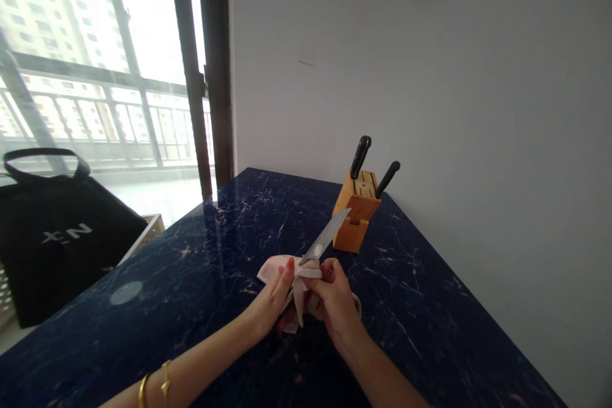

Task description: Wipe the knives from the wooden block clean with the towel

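A knife points up and away from me, its bare silver blade (pixel 329 233) rising out of a pale pink-and-white cloth (pixel 301 275). The cloth wraps the lower part of the knife, and its handle is hidden. My left hand (pixel 273 298) is closed on the cloth from the left, thumb lying along it. From the right, my right hand (pixel 338 301) pinches a fold of the cloth between thumb and fingers, close to the blade's base. Just beyond the blade tip stands a wooden knife block (pixel 356 210) with two black-handled knives in it.
The dark blue marble-patterned table (pixel 229 229) stretches out below, with a white wall (pixel 430 76) along its right. At left, a black bag (pixel 62 236) rests by a light perforated basket (pixel 143 239). Behind it is a glass door with a dark frame (pixel 215 76).
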A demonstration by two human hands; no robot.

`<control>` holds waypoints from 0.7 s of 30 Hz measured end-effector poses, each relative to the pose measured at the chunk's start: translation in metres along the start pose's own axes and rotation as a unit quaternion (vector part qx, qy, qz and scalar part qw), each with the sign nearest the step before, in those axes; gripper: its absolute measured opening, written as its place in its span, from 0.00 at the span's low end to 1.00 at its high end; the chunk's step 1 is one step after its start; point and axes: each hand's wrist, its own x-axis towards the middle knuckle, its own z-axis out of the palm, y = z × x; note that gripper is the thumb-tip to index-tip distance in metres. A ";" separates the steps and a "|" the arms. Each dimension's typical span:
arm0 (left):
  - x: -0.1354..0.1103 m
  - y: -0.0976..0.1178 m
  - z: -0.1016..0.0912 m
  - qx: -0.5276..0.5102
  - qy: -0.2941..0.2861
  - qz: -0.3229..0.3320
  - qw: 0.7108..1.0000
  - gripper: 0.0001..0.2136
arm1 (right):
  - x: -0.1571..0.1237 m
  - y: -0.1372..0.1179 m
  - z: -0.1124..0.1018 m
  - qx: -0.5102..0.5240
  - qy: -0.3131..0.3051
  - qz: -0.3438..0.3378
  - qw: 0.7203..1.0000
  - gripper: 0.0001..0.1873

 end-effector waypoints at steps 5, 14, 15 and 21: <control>-0.002 0.004 -0.006 0.036 -0.047 0.022 0.998 0.31 | 0.003 -0.010 -0.002 0.033 -0.038 -0.024 0.998 0.20; 0.019 -0.002 -0.028 -0.019 0.132 0.092 0.987 0.18 | 0.008 -0.016 -0.012 -0.042 -0.101 -0.010 0.994 0.20; 0.021 0.000 -0.029 -0.045 0.123 0.082 0.988 0.17 | 0.007 -0.015 -0.011 -0.054 -0.111 0.000 0.992 0.20; 0.019 0.004 -0.025 -0.143 0.041 0.006 0.989 0.16 | 0.001 -0.009 -0.007 -0.072 -0.184 0.073 0.977 0.22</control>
